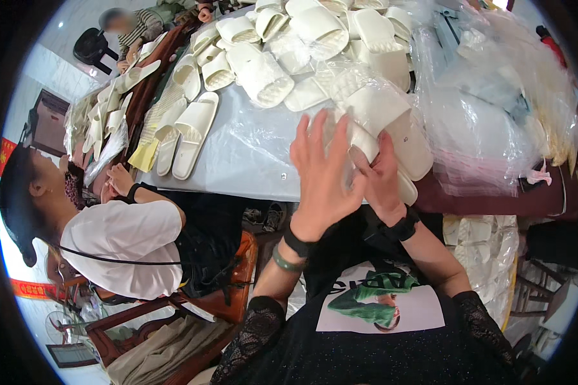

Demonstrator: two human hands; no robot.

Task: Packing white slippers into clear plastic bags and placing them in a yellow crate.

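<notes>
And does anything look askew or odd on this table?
Nothing spilled or damaged that I can see. Only mild disorder: the slippers at the far side lie in a jumbled heap, unlike the neat pair at near left, and the clear bags at right are rumpled.

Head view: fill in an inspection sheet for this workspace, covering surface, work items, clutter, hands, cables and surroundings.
Surface: pale table top, glossy, visible along the near edge.
Work items: heaped cream slippers; a slipper in clear plastic before the hands; a pair set apart leftward.
Clutter: clear plastic bags heaped at right.
Hands: left hand open, fingers spread; right hand at the wrapped slipper, grip unclear.
Cables: thin black cord across a co-worker's white shirt.
Surroundings: co-worker seated at left; another person at upper left; brown chair behind the co-worker.
</notes>
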